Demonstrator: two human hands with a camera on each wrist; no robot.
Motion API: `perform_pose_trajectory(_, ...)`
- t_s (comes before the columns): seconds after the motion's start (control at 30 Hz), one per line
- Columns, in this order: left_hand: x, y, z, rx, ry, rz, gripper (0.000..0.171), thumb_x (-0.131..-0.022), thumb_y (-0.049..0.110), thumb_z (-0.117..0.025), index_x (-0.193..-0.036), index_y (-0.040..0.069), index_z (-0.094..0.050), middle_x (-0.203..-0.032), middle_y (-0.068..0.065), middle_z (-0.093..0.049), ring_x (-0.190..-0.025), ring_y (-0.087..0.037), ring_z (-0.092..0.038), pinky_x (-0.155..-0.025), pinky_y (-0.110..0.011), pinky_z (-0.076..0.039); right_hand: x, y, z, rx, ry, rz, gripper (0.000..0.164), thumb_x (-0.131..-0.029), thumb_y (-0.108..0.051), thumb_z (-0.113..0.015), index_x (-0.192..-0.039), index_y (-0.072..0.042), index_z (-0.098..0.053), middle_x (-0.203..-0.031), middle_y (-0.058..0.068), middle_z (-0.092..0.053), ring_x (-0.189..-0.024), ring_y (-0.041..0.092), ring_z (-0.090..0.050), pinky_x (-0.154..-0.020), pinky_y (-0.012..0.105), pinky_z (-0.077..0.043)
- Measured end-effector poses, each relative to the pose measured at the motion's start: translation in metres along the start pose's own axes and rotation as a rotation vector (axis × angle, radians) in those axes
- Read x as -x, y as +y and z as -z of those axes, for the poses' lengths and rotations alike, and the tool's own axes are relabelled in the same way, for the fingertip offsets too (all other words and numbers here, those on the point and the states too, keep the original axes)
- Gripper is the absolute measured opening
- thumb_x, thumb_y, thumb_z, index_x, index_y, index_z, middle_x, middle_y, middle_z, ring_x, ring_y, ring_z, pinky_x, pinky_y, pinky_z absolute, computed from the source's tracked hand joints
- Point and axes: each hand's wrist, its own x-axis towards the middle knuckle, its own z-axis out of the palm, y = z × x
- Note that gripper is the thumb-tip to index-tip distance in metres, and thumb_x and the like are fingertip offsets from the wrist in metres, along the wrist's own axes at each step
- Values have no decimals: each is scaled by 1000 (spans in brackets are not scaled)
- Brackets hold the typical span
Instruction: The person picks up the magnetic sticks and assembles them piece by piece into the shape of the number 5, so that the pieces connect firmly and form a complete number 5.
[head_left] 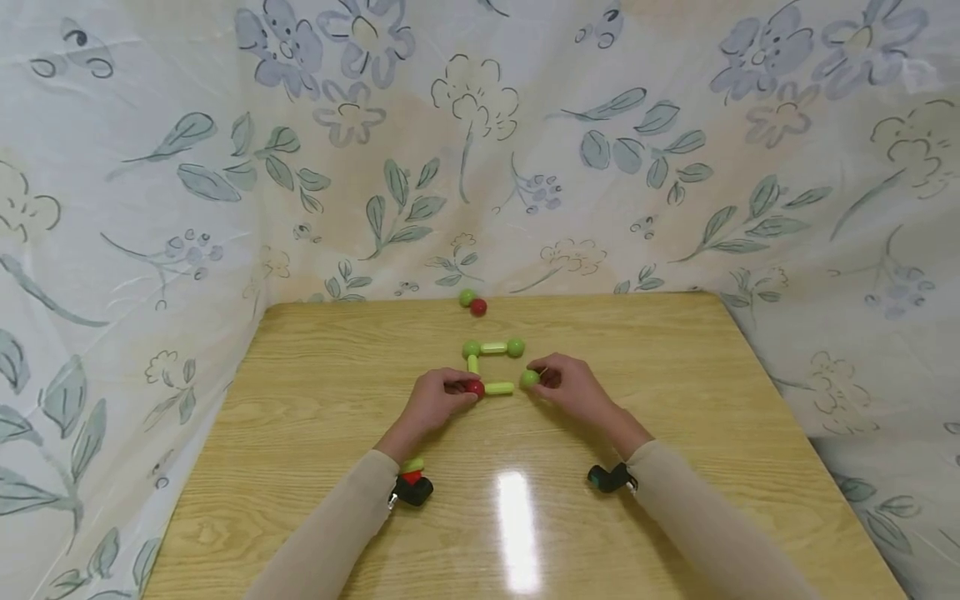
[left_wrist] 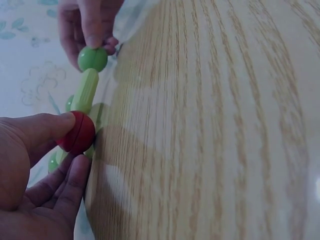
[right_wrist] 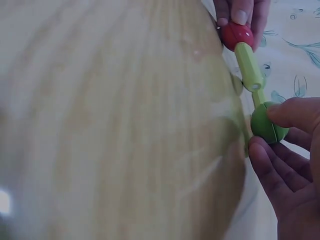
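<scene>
My left hand (head_left: pixel 437 395) pinches a red ball (left_wrist: pixel 80 133) between thumb and fingers. From that ball a light green rod (head_left: pixel 498 388) points right, its far end bare. My right hand (head_left: pixel 573 385) pinches a green ball (right_wrist: pixel 269 122), a small gap away from that rod's end in the head view. Another rod (head_left: pixel 472 364) runs back from the red ball to a green corner ball (head_left: pixel 471 349). From there a third rod (head_left: pixel 493 347) leads right to another green ball (head_left: pixel 516 347). Together the pieces form a shape with its right side unjoined.
A loose green ball (head_left: pixel 467 297) and a red ball (head_left: pixel 478 307) lie at the wooden table's (head_left: pixel 337 342) back edge. Beside the left forearm, a light green piece (head_left: pixel 414 464) and a red piece (head_left: pixel 412 477) show partly. Floral cloth (head_left: pixel 525 150) hangs behind the table.
</scene>
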Motion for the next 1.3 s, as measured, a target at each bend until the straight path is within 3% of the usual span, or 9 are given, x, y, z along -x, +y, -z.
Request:
perform_pose_trajectory(0.53,2,1,-1,1,9,25,25,-97,12,-84,-122,11,-83,-110,-4,-72,-96,-19,-67,-87,-36,-60,3,12,-17,-21,7,46,33,-96,-8,-85,-128,-10,-77,-104,-3,-70,-89,16,-65,-76,33,-57)
perform_pose_trajectory(0.7,0,-1,-1,3,0,30,26,-97,14,-85,-123,13,-83,-111,-4,-72,-97,-19,-67,-88,-37,-59,2,15,-19,-17,6,30,34,-96,-10,-86,-129,-12,-77,-104,-4,-70,-89,16,-65,-76,33,-57)
perform_pose_trajectory(0.97,-1,-3,-1,7,-10,15,27,-97,14,-85,-124,13,-83,-111,-4,-72,-97,-18,-68,-87,-36,-60,5,17,-18,-135,4,-41,33,-98,-15,-85,-130,-16,-78,-103,-2,-72,-92,20,-65,-78,32,-55)
perform_pose_trajectory(1.3,1,0,1,14,-8,9,26,-96,12,-85,-122,11,-83,-110,-5,-73,-96,-18,-68,-87,-37,-60,6,21,-19,-114,17,-39,29,-99,-20,-83,-129,-19,-80,-103,-5,-74,-92,17,-67,-81,33,-58)
